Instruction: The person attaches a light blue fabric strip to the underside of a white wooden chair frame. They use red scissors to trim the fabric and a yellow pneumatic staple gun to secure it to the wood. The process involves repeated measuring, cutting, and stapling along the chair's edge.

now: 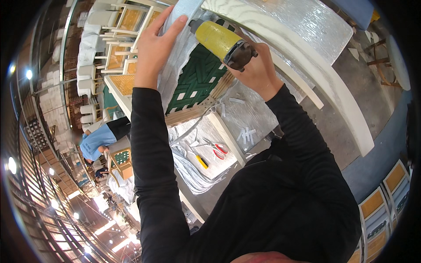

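Observation:
My right hand (258,72) is wrapped round a staple gun (217,39) with a yellow-green body and dark end cap. Its dark nose points left, at light grey fabric (169,74) along the edge of a chair frame. My left hand (153,50) grips that fabric near the nose, thumb and fingers over the edge. Dark green woven webbing (195,81) stretches across the frame beneath the tool. The handle of the staple gun is largely hidden by my right hand.
Red-handled scissors (220,151) and a yellow-handled tool (202,161) lie on the film-covered surface below the frame, near folded grey cloth (193,177). A curved pale wooden piece (346,107) runs along the right. Another person in a blue shirt (98,142) bends over at left.

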A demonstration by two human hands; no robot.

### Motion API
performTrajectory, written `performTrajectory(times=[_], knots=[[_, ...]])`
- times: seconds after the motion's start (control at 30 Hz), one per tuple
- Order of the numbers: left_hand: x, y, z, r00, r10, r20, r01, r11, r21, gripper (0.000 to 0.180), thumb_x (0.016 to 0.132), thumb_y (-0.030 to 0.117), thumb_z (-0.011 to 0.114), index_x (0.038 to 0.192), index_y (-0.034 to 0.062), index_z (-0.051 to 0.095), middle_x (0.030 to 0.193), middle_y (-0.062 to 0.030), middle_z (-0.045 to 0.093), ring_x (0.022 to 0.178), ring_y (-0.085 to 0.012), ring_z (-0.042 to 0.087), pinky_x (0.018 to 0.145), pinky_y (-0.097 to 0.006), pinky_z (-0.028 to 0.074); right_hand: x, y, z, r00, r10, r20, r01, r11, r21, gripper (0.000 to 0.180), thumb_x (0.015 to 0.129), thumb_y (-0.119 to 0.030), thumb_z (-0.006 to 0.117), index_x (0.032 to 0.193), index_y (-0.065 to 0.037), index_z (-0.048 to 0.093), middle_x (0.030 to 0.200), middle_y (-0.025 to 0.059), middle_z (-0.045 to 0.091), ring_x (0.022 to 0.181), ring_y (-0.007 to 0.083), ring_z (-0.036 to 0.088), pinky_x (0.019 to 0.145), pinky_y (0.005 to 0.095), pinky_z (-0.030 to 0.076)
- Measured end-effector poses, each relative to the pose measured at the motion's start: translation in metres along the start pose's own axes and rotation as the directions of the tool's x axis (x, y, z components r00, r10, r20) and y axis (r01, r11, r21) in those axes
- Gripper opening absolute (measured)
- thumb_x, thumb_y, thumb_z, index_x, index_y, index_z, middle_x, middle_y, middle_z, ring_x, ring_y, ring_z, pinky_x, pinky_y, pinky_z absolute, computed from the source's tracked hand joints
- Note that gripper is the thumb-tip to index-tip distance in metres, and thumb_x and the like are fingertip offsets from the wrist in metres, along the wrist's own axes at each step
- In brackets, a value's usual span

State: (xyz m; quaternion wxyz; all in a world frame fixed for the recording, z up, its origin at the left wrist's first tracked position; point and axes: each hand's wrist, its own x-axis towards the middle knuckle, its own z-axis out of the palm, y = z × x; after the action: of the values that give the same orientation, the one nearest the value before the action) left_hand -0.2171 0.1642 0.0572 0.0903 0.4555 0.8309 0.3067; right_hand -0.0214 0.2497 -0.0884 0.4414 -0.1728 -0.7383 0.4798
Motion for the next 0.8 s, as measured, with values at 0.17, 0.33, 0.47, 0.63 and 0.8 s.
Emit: performTrajectory(times=[0.17, 0.33, 0.47, 0.63, 0.8], knots=[[-0.002, -0.001, 0.001, 1.000, 0.014, -0.022, -0.014, 1.000, 0.000, 0.067, 0.097, 0.046, 0.078, 0.151, 0.0084, 0.065, 0.143, -0.0150, 0.069, 0.130, -0.0226, 0.064, 0.112, -0.033, 0.046, 0.000, -0.020, -0.003, 0.996, 0.094, -0.004, -0.094, 0.996, -0.006, 0.058, 0.070, -0.013, 0.071, 0.127, -0.007, 0.071, 0.096, 0.0199, 0.076, 0.088, 0.0454, 0.072, 0.078, 0.0478, 0.060], [-0.002, -0.011, -0.012, 1.000, 0.013, 0.011, -0.014, 0.995, 0.094, 0.067, 0.094, 0.052, 0.078, 0.147, 0.0128, 0.068, 0.144, -0.0203, 0.069, 0.137, -0.0362, 0.064, 0.113, -0.041, 0.048, -0.004, -0.019, 0.001, 0.997, 0.080, 0.011, -0.081, 0.996, 0.034, 0.053, 0.074, -0.013, 0.072, 0.126, -0.006, 0.071, 0.093, 0.0207, 0.076, 0.087, 0.0445, 0.072, 0.075, 0.0457, 0.059], [-0.013, -0.020, -0.018, 1.000, 0.005, -0.025, -0.001, 0.988, 0.153, 0.081, 0.088, 0.066, 0.077, 0.143, 0.0079, 0.070, 0.134, -0.0229, 0.074, 0.127, -0.0337, 0.069, 0.108, -0.039, 0.050, -0.008, -0.030, 0.004, 0.999, 0.045, 0.026, -0.047, 0.995, 0.086, 0.048, 0.077, -0.012, 0.072, 0.125, -0.006, 0.071, 0.093, 0.0213, 0.076, 0.087, 0.0436, 0.073, 0.076, 0.0435, 0.059], [-0.024, -0.011, -0.013, 0.999, 0.012, -0.046, -0.007, 0.996, 0.091, 0.078, 0.090, 0.065, 0.075, 0.144, 0.0093, 0.070, 0.136, -0.0218, 0.073, 0.128, -0.0339, 0.069, 0.110, -0.039, 0.049, -0.015, -0.033, 0.009, 0.997, 0.077, 0.015, -0.077, 0.997, -0.006, 0.045, 0.078, -0.012, 0.074, 0.123, -0.006, 0.071, 0.093, 0.0195, 0.077, 0.088, 0.0426, 0.073, 0.076, 0.0425, 0.059], [-0.031, -0.018, -0.021, 0.999, 0.024, -0.032, -0.019, 0.988, 0.156, 0.076, 0.093, 0.062, 0.073, 0.151, 0.0119, 0.065, 0.140, -0.0203, 0.071, 0.130, -0.0296, 0.067, 0.112, -0.037, 0.047, -0.019, -0.029, 0.017, 0.999, 0.016, -0.029, -0.017, 1.000, -0.010, 0.043, 0.080, -0.016, 0.078, 0.121, -0.007, 0.072, 0.093, 0.0184, 0.077, 0.086, 0.0418, 0.074, 0.076, 0.0422, 0.059]])
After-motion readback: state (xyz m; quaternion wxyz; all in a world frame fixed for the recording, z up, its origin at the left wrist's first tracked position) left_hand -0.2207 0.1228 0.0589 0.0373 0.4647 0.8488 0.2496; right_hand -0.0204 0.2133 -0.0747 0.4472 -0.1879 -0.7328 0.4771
